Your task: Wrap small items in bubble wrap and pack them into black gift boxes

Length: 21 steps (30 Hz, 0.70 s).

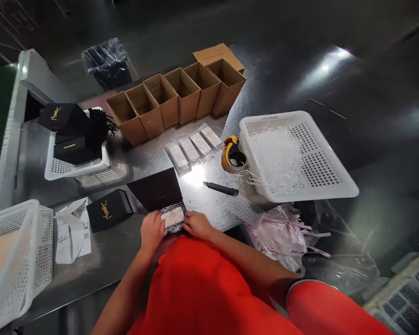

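- Black box [172,218]: small, shallow and open, lying flat at the near edge of the tabletop, filled with pale shredded paper and a clear wrapped packet.
- Lid [156,188]: flat, plain black, tilted up at the box's far side, toward the tabletop's middle.

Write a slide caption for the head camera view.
Both hands, left hand and right hand, press bubble-wrapped item into open black box.
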### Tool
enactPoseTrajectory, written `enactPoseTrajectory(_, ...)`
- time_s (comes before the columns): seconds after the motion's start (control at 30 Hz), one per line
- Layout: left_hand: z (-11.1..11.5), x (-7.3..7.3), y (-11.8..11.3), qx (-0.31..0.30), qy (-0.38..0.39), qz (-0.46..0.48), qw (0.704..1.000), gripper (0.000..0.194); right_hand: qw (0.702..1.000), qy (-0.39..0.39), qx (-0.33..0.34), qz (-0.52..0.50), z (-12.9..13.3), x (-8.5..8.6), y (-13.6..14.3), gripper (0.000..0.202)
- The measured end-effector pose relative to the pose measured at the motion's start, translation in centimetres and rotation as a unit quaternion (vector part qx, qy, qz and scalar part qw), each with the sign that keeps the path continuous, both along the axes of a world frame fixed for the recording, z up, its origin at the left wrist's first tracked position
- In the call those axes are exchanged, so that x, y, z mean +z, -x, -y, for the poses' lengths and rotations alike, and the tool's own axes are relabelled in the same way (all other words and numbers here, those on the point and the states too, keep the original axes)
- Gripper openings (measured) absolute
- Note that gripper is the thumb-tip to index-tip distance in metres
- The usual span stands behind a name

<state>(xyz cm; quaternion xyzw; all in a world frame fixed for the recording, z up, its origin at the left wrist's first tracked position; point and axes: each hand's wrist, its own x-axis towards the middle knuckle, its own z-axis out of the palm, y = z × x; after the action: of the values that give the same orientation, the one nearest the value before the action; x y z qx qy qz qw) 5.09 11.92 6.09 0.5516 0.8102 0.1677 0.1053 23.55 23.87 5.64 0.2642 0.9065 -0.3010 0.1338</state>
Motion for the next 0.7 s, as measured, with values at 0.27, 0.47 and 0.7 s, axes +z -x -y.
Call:
enactPoseTrajectory(0.27, -3.1, 2.7, 5.0, 0.311, -0.156, 0.506, 0.789, 0.072, 0.823, 0.337, -0.410, -0.203, -3.6, 0.3, 1.3, 0.043)
enactPoseTrajectory(0.47, 1.8, 0.7, 3.5, 0.222, -0.051, 0.443, 0.867, 0.040, 0.740, 0.490, -0.433, -0.156, -4.6, 1.9, 0.8, 0.043)
enactPoseTrajectory(0.7, 4.7, -4.0, -0.9, 0.311, 0.023, 0.531, 0.788, 0.056, 0.827, 0.447, -0.317, -0.125, 0.0, -1.9, -2.4, 0.066)
